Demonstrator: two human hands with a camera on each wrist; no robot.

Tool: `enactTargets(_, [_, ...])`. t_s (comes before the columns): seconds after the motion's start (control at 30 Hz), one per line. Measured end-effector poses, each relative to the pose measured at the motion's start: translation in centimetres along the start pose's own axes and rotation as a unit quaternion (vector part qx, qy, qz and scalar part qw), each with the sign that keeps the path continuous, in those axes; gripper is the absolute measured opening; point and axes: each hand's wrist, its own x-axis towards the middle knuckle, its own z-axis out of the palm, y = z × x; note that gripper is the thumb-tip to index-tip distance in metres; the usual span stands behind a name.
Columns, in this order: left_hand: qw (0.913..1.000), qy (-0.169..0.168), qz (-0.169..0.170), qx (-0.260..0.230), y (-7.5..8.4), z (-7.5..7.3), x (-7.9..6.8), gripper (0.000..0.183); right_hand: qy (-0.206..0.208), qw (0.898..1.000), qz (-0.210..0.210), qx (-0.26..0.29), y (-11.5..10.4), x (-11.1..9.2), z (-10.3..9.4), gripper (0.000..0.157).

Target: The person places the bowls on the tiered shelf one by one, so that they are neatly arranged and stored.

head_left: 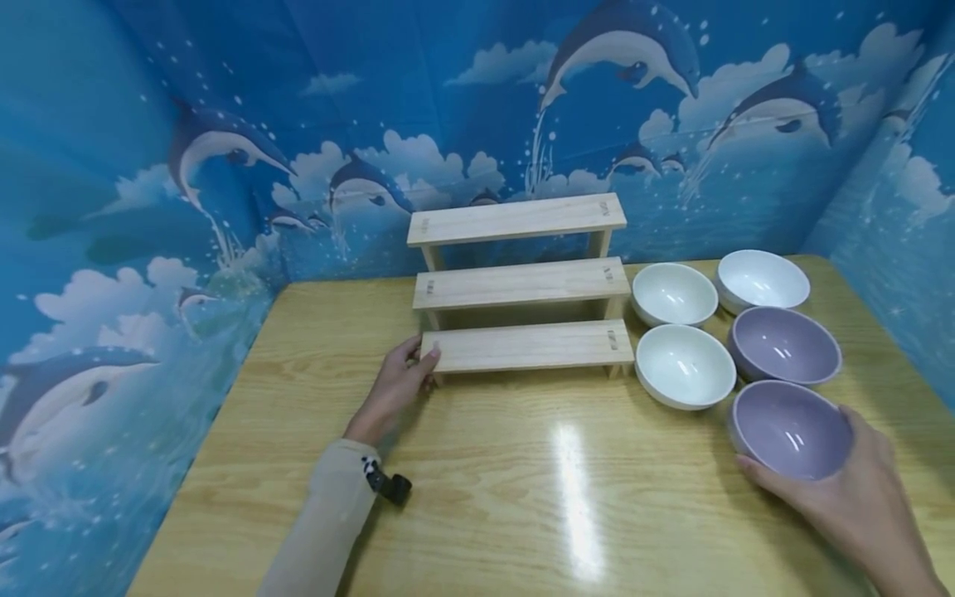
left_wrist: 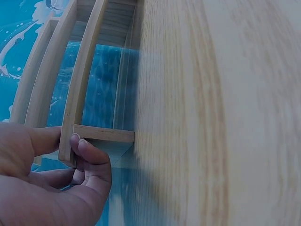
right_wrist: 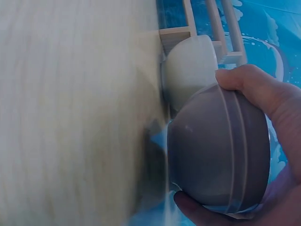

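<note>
A three-tier wooden step rack (head_left: 522, 347) stands at the back of the table. My left hand (head_left: 394, 383) pinches the left end of its lowest board (left_wrist: 83, 89), thumb on top and fingers curled beneath. On the right, my right hand (head_left: 858, 489) grips the nearest purple bowl (head_left: 791, 431) by its sides, with the thumb along the near rim. The right wrist view shows this bowl's outer wall (right_wrist: 207, 146) between thumb and fingers. Whether its base touches the table cannot be told. A second purple bowl (head_left: 783, 344) sits just behind it.
Left of the purple bowls, a white bowl (head_left: 685, 365) sits close to the rack's right end. Behind are another white bowl (head_left: 674, 294) and a third one (head_left: 763, 279). A blue dolphin-print curtain (head_left: 448, 99) encloses the wood-grain table (head_left: 477, 497) at the back and sides.
</note>
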Motion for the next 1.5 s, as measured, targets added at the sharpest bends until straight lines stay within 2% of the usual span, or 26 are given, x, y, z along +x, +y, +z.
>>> enactTargets(0.3, [0.9999, -0.009, 0.008, 0.007, 0.0, -0.1, -0.2, 0.054, 0.001, 1.0, 0.009, -0.016, -1.3, -0.6, -1.6, 0.13])
enactTargets(0.47, [0.9999, -0.007, 0.007, 0.01, 0.0, -0.1, -0.2, 0.054, 0.01, 1.0, -0.008, -0.017, -2.2, -0.9, -1.9, 0.13])
enactTargets(0.73, [0.9999, -0.007, 0.005, 0.01, 0.0, -0.1, -0.2, 0.055, 0.031, 0.996, -0.077, 0.021, -4.2, -1.2, -1.7, 0.118])
enactTargets(0.83, [0.9998, -0.007, 0.009, 0.014, 0.0, -0.1, -0.2, 0.055, 0.034, 0.994, -0.103, 0.029, -5.2, -1.0, -1.5, 0.119])
enactTargets(1.13, [0.9997, -0.01, 0.017, 0.015, -0.2, -0.2, -0.3, 0.05, -0.02, 0.99, -0.134, 0.037, -8.9, -0.2, -0.8, 0.131])
enactTargets(1.3, [0.9998, -0.007, 0.014, 0.01, -0.1, -0.1, -0.2, 0.051, -0.031, 0.981, -0.186, 0.056, -11.0, 0.3, 0.0, 0.128])
enactTargets(1.5, [0.9998, -0.007, 0.012, 0.011, -0.1, -0.1, -0.3, 0.049, -0.065, 0.974, -0.214, 0.039, -13.3, 0.9, 0.8, 0.133])
